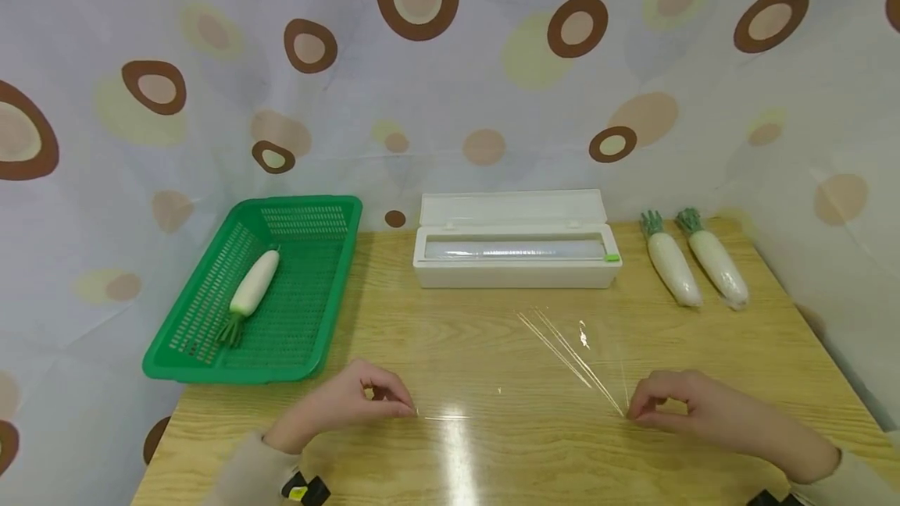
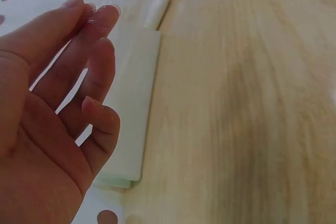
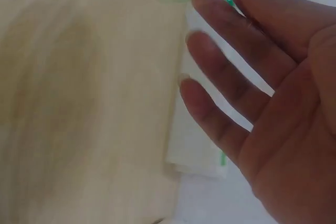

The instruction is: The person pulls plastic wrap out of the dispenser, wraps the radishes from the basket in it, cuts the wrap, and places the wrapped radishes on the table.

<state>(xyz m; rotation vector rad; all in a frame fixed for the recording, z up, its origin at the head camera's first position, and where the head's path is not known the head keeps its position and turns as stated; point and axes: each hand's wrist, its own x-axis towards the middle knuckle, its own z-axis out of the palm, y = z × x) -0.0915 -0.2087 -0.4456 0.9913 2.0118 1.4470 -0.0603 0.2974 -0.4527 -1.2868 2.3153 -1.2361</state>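
Observation:
A sheet of clear plastic wrap [image 1: 562,350] is spread over the wooden table between both hands, visible mainly through its glints and creases. My left hand [image 1: 358,397] pinches its near left corner between thumb and fingertips; the left wrist view shows a bit of film on the left fingertips [image 2: 107,14]. At the near right corner, my right hand [image 1: 692,410] pinches the film, and creases run from there toward the far side. Behind the sheet stands a white wrap dispenser box [image 1: 516,276], lid raised, with a roll of film [image 1: 513,250] inside.
A green basket [image 1: 329,295] at the left holds one white radish [image 1: 255,283] with cut green stems. Two radishes that look film-wrapped, one radish [image 1: 673,268] beside another radish [image 1: 719,265], lie at the back right. A patterned curtain [image 1: 485,84] hangs behind the table [image 1: 380,318].

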